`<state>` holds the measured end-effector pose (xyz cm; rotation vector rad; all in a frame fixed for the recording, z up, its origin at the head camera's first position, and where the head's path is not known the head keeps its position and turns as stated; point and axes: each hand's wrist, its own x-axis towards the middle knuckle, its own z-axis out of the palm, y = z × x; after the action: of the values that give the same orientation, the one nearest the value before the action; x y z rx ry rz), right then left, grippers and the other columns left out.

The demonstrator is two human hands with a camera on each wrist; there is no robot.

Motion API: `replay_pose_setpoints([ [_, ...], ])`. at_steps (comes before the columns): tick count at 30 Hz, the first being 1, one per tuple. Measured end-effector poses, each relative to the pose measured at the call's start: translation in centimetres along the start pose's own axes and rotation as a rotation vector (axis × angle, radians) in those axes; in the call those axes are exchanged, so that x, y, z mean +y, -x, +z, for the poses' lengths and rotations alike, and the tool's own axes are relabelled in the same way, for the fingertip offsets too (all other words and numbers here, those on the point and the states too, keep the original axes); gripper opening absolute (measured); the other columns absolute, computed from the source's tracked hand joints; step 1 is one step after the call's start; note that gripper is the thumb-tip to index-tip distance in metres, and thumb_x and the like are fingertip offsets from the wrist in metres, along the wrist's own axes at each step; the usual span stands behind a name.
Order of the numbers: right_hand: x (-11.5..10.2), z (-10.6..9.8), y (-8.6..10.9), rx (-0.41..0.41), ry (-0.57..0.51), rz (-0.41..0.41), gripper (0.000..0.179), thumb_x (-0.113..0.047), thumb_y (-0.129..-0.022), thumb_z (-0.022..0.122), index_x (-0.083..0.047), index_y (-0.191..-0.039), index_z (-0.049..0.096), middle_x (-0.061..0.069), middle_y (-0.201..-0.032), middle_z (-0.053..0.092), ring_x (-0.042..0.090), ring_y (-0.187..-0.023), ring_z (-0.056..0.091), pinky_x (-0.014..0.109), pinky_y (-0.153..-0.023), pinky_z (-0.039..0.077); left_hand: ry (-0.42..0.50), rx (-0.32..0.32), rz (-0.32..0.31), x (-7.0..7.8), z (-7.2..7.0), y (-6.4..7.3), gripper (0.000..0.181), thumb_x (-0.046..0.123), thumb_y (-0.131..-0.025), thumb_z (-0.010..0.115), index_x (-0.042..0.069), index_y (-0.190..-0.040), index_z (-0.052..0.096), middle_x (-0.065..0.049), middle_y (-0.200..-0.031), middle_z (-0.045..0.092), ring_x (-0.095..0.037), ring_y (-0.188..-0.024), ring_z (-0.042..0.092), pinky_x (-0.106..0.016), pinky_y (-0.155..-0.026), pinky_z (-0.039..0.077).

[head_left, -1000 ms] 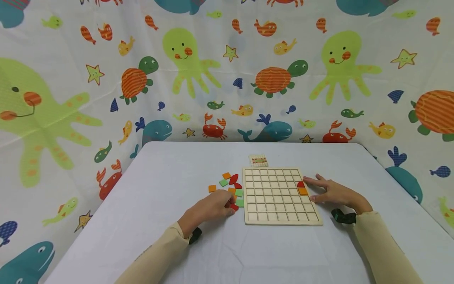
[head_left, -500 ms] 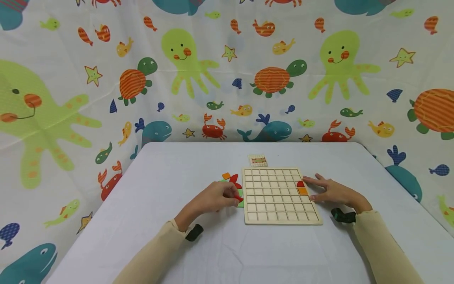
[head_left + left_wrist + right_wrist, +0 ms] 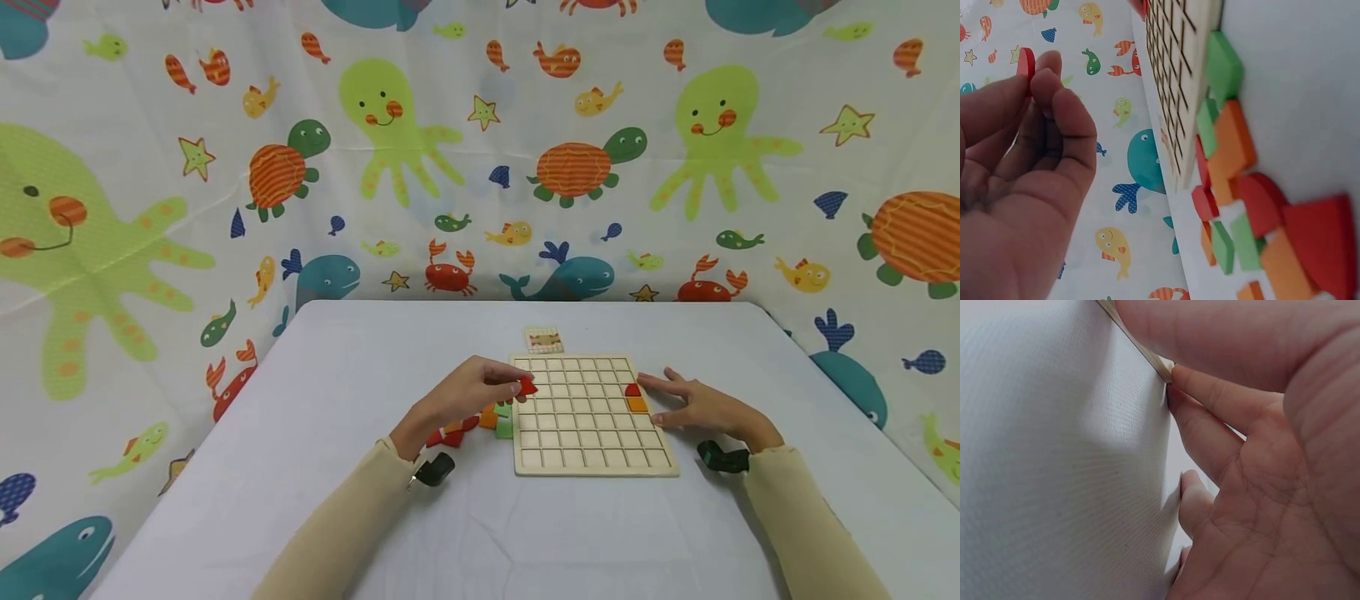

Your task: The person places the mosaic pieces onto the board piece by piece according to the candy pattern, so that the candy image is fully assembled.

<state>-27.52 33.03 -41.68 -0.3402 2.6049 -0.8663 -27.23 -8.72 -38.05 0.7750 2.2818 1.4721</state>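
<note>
Between thumb and fingertips, my left hand point(image 3: 467, 393) pinches a small red tile point(image 3: 528, 386), held over the left edge of the wooden grid board point(image 3: 592, 435). The left wrist view shows that red tile point(image 3: 1025, 62) edge-on, raised off the table. My right hand point(image 3: 708, 410) rests at the board's right side, its extended fingers and thumb touching the edge. In the right wrist view, fingertips meet the board's wooden edge point(image 3: 1154, 360). A red piece point(image 3: 633, 390) and an orange square point(image 3: 637, 404) lie on the grid near the right hand.
Loose red, orange and green tiles lie left of the board, partly hidden under my left hand; a green tile point(image 3: 503, 428) lies right against the board. Behind the board is a small pattern card point(image 3: 543, 341). A sea-animal curtain point(image 3: 480, 150) hangs past the table's far edge.
My left hand picked a red tile from the loose pieces, raised it, and moved forward and right to the board's left edge. The right hand stayed in place.
</note>
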Motion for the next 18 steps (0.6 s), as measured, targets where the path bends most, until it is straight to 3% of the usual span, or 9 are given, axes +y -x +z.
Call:
replay_pose_setpoints([
  [4, 0.1, 0.0, 0.0, 0.007, -0.007, 0.005, 0.094, -0.043, -0.091, 0.081, -0.008, -0.166, 0.036, 0.040, -0.169, 0.004, 0.064, -0.153, -0.001, 0.088, -0.108, 0.004, -0.004, -0.012, 0.011, 0.8, 0.7, -1.7, 0.034, 0.011, -0.110, 0.061, 0.001, -0.142, 0.068, -0.007, -0.119, 0.075, -0.032, -0.106, 0.069, -0.037, -0.096, 0.057],
  [13, 0.5, 0.4, -0.3, 0.009, -0.010, 0.006, 0.092, -0.045, -0.091, 0.080, -0.010, -0.165, 0.038, 0.041, -0.168, 0.005, 0.067, -0.152, 0.000, 0.089, -0.108, 0.004, 0.040, -0.072, 0.040, 1.5, 2.6, -5.1, 0.034, 0.002, -0.111, 0.054, -0.005, -0.142, 0.065, -0.021, -0.118, 0.074, -0.048, -0.111, 0.064, -0.048, -0.098, 0.056],
  [18, 0.1, 0.1, -0.1, 0.012, -0.001, 0.014, 0.091, -0.042, -0.092, 0.080, -0.009, -0.166, 0.038, 0.041, -0.168, 0.005, 0.067, -0.152, 0.000, 0.088, -0.109, 0.005, 0.037, -0.074, 0.056, 1.8, 3.6, -6.8, 0.032, 0.004, -0.111, 0.055, -0.002, -0.141, 0.066, -0.013, -0.110, 0.075, -0.047, -0.111, 0.065, -0.039, -0.093, 0.057],
])
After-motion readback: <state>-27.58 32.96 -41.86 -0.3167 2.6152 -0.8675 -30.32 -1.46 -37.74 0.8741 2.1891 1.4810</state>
